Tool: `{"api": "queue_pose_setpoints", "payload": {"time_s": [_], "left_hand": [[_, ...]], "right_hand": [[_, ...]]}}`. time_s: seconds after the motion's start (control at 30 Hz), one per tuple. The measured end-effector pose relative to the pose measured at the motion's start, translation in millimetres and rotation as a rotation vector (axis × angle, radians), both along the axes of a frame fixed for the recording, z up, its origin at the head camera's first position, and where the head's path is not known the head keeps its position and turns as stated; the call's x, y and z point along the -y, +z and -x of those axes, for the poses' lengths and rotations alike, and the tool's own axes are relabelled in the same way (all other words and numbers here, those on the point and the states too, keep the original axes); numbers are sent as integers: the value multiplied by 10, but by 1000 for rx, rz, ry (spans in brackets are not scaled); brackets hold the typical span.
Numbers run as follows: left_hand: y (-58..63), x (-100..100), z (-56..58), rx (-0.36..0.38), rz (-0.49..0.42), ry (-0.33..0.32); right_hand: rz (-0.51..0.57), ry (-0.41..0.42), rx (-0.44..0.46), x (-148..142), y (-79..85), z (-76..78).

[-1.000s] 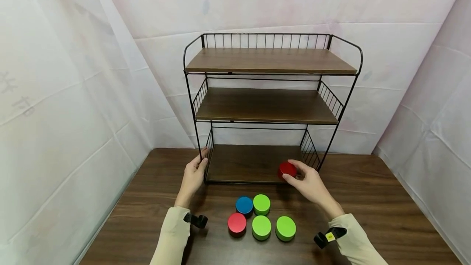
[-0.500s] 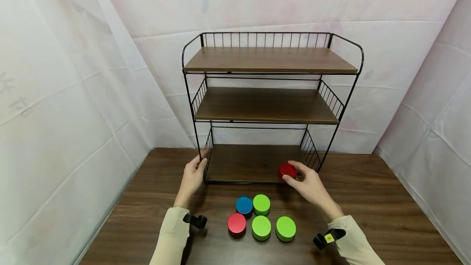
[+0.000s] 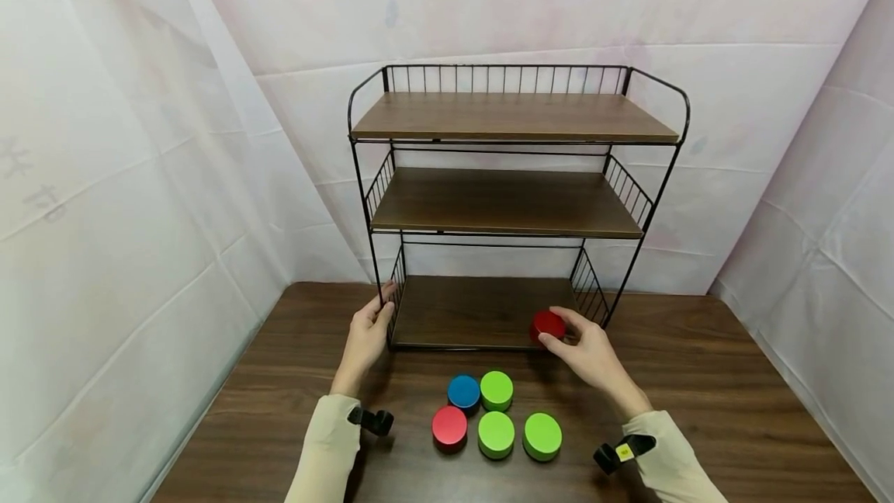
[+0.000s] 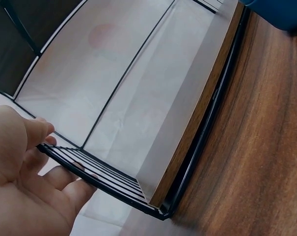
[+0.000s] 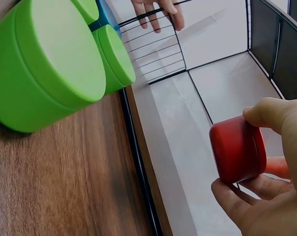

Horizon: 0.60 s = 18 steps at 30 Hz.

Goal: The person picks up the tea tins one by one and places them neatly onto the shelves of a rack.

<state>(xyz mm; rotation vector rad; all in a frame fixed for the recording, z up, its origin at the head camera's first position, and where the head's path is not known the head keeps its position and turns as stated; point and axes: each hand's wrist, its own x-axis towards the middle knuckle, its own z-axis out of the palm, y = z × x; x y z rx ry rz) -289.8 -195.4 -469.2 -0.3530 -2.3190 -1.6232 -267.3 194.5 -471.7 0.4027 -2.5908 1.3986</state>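
Observation:
My right hand (image 3: 585, 346) grips a small round red tin (image 3: 547, 326) between thumb and fingers, at the front right of the bottom shelf (image 3: 482, 309). In the right wrist view the same lidded red tin (image 5: 239, 149) shows from the side, close over the shelf board, thumb on one side and fingers on the other. At the rack's lower left side, my left hand (image 3: 369, 326) holds the black wire side rail. In the left wrist view the fingers of the left hand (image 4: 35, 182) curl round that rail (image 4: 114, 195).
A three-tier rack with a top shelf (image 3: 513, 116) and a middle shelf (image 3: 506, 200) stands on the wooden table (image 3: 279, 402). Before it sit a blue tin (image 3: 464, 392), another red tin (image 3: 450, 427) and three green tins (image 3: 496, 433). A white cloth (image 3: 140, 177) hangs around.

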Motion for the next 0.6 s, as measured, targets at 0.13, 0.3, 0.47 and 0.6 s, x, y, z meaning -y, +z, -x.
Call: {"api": "queue_pose_setpoints", "payload": {"time_s": [0.13,0.3,0.47,0.6], "left_hand": [[-166,33,118,-6,-21,12],[-222,59,187,-6,-11,25],[-226,64,195,-13,-10,17],[-225,62,175,-2,-12,16]], "right_hand": [[-11,0,-2,-18,-38,27],[-23,-6,-5,-40,-71,69],[-40,-10,6,-61,-88,96],[-56,-20,15,-78,-111,112]]}}
